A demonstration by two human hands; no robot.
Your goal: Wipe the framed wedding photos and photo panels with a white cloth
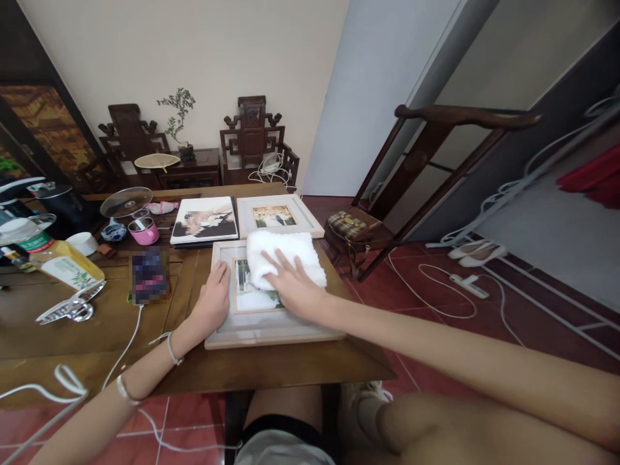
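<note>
The white cloth (289, 243) hides part of the framed photo (248, 301).

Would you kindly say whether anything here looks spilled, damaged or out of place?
Around the white cloth and nearer picture frame, I see no spill or damage. The power strip lies on the floor tiles, its cord looping loosely, which looks untidy.

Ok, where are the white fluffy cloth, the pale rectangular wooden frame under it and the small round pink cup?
White cloth (293, 243), head view: its upper part.
Wooden frame (274, 336), head view: its near rim.
Pink cup (144, 236), head view: its outer wall.
</note>
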